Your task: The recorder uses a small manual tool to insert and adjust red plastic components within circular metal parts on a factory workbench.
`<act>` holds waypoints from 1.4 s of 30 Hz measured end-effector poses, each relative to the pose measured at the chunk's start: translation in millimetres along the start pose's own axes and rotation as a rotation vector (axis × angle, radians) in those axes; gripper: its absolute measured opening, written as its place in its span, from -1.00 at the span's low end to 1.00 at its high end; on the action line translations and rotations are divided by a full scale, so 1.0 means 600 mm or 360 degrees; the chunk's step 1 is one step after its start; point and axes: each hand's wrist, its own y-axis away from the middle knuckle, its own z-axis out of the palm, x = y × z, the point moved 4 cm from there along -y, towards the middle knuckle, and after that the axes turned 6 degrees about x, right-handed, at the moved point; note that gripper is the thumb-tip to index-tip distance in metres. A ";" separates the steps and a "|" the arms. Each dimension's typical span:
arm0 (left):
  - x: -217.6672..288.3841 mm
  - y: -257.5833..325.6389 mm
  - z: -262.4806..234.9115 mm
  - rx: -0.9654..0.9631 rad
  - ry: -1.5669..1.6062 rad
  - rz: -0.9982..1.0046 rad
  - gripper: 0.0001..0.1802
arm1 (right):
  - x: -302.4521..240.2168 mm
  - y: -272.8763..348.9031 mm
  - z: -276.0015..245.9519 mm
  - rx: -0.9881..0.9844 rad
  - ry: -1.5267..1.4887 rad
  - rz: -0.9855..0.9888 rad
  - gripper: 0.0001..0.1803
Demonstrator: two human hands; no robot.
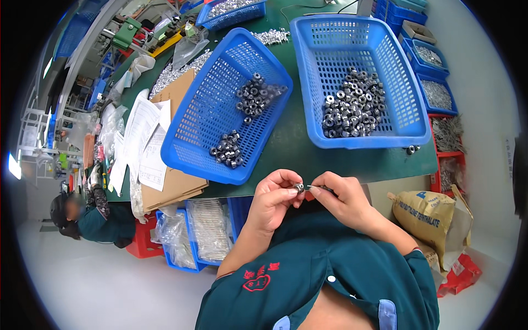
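Blue lettering [424, 214] on tan sack [411, 225]; red emblem [257, 283] on green shirt [308, 258].

The left hand [276, 201] pinches a small metal part [299, 187]; the right hand [342, 200] holds a thin tool [310, 186], its tip near the part. Beyond, a left blue basket [220, 174] and a right blue basket [368, 142], both holding metal rings [356, 104], stand on a green table [283, 157].

Wide downward view from head

Small part [299, 187]: glossy metal. Rings [355, 110]: shiny metal. Baskets [368, 142]: smooth plastic. Sheets [153, 165]: matt paper. Boards [159, 193]: matt cardboard. Shirt [379, 264]: matt cloth.
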 end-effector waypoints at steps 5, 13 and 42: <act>0.003 0.006 0.007 0.0012 -0.0200 0.0096 -0.76 | -0.010 0.000 0.003 -0.0088 0.0158 -0.0219 -0.90; 0.023 0.006 0.016 -0.0015 -0.0527 0.0181 -0.77 | -0.011 -0.005 0.002 -0.0130 0.0360 -0.0483 -0.91; 0.018 -0.008 0.054 0.0069 -0.0370 0.0286 -0.80 | -0.025 -0.002 -0.029 0.0144 0.0380 -0.0607 -0.92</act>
